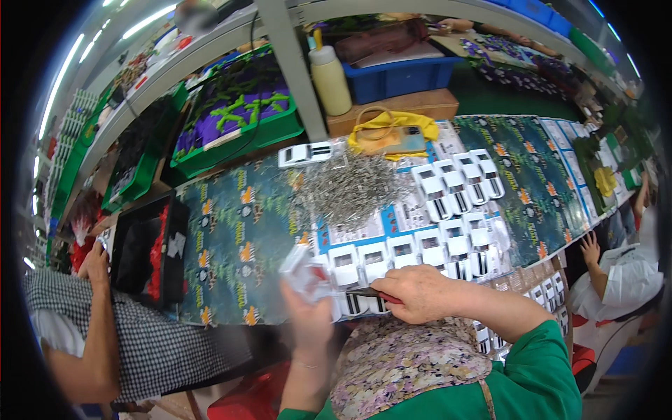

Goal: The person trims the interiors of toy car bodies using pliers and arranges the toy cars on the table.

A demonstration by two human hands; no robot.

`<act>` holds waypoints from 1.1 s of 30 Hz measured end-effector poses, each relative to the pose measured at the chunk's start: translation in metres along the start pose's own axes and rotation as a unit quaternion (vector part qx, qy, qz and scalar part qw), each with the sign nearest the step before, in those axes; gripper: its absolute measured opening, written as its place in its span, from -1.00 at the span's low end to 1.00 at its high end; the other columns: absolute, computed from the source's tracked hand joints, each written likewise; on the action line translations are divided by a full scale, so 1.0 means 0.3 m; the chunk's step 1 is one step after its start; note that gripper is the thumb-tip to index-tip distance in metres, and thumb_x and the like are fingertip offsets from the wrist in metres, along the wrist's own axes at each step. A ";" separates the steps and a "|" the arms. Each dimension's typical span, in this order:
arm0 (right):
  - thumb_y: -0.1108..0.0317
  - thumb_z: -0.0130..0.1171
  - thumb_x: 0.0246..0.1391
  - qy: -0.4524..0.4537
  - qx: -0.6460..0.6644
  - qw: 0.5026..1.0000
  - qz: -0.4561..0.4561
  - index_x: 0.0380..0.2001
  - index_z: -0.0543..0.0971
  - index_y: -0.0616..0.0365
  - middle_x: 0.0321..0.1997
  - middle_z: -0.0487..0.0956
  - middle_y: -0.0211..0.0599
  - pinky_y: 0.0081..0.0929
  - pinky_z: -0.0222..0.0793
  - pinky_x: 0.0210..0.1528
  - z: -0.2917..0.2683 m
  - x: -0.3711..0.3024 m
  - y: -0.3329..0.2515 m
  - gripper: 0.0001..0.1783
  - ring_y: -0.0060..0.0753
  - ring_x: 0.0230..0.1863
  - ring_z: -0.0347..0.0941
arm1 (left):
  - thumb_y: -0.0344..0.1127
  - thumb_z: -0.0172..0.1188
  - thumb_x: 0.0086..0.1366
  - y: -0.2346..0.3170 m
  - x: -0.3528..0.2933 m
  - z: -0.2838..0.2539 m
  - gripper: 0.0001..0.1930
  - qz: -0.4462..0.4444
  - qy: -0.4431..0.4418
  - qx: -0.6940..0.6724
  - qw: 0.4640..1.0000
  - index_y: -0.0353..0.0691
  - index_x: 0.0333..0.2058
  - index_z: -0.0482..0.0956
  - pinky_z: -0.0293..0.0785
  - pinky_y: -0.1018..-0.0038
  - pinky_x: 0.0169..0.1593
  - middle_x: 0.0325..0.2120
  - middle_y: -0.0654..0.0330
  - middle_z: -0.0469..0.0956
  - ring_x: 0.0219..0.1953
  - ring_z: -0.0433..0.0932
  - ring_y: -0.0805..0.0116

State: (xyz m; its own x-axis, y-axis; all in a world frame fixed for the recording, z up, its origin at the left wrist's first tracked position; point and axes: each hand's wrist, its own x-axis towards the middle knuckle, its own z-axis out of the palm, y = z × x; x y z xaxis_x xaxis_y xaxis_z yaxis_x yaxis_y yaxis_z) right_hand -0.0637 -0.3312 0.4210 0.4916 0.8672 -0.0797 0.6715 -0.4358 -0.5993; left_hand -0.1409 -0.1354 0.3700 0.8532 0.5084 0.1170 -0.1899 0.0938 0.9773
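Note:
My left hand (309, 323), smeared by motion, grips a white toy car body (299, 271) with something red showing at its side. Close by, my right hand (418, 292) is closed around a slim tool with a dark tip (365, 292) and a red handle; its exact kind is hard to tell. The tip points left toward the car body; I cannot tell whether they touch. Just beyond both hands stands a row of white toy cars (402, 250) with dark windows. A heap of small shiny metal pieces (353, 183) lies farther back on the table.
More white cars (456, 183) stand right of the heap; one (305, 155) lies behind it. At the back are a cream bottle (329, 80), a blue bin (399, 78), a yellow cloth (427, 126) and a green crate (238, 133). People sit left and right; a black box (175, 280) stands left.

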 end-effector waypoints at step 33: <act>0.40 0.14 -0.20 0.151 -0.288 0.939 0.115 -0.39 0.52 0.21 -0.48 0.53 -0.17 -0.26 0.44 -0.40 -0.121 -0.030 0.213 -0.78 -0.11 -0.46 0.52 | -0.46 0.02 0.07 -0.017 0.107 -0.160 -0.42 -0.166 -0.086 -0.134 0.973 -0.34 0.13 0.21 0.33 0.28 0.13 0.09 -0.02 0.31 0.12 0.33 0.12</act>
State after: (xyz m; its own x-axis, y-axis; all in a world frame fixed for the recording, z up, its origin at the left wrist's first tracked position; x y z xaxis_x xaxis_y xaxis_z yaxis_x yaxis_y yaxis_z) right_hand -0.0051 -0.3756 0.4123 0.7369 0.6638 0.1282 0.6737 -0.7368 -0.0572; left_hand -0.1359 -0.0784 0.3604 0.9536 0.2631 -0.1466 0.0098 0.4595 0.8881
